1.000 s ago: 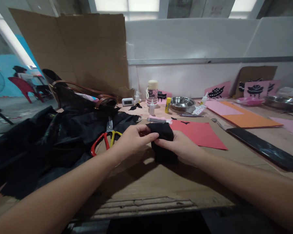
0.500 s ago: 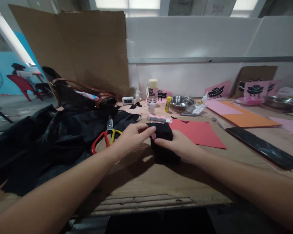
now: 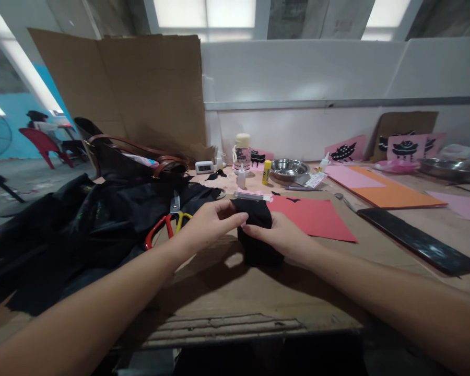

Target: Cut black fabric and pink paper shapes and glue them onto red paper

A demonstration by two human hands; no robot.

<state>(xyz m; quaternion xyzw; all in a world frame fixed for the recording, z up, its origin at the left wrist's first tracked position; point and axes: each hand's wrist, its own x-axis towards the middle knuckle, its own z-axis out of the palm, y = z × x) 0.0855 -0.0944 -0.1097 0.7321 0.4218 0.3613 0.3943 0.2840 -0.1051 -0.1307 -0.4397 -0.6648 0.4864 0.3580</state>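
Left hand (image 3: 218,222): thumb pressed to the front of the folded black cloth (image 3: 254,211), fingers curled behind its upper left edge, pinching it. Right hand (image 3: 285,234): thumb laid across the cloth from its right edge, the other fingers largely hidden behind; it grips the piece from that side. The two thumb tips nearly meet.

The cloth is at the centre of the frame, between the hands and held by both; neither hand is nearer. Its long axis runs top to bottom, leaning slightly toward the lower right. The lower end hangs below the thumbs; whether it touches the cardboard sheet (image 3: 235,303) cannot be determined.

Adjacent items: scissors (image 3: 175,206), left of the left hand, handles toward the forearm; dark fabric (image 3: 102,235), filling the left side; red paper (image 3: 321,219), just beyond the right hand; clear tube (image 3: 250,196), directly above the cloth's upper edge. No item stands between the hands and the cloth.

Farther up: glue stick (image 3: 266,173) and metal bowl (image 3: 286,177). Right side: long black object (image 3: 417,240), well apart.
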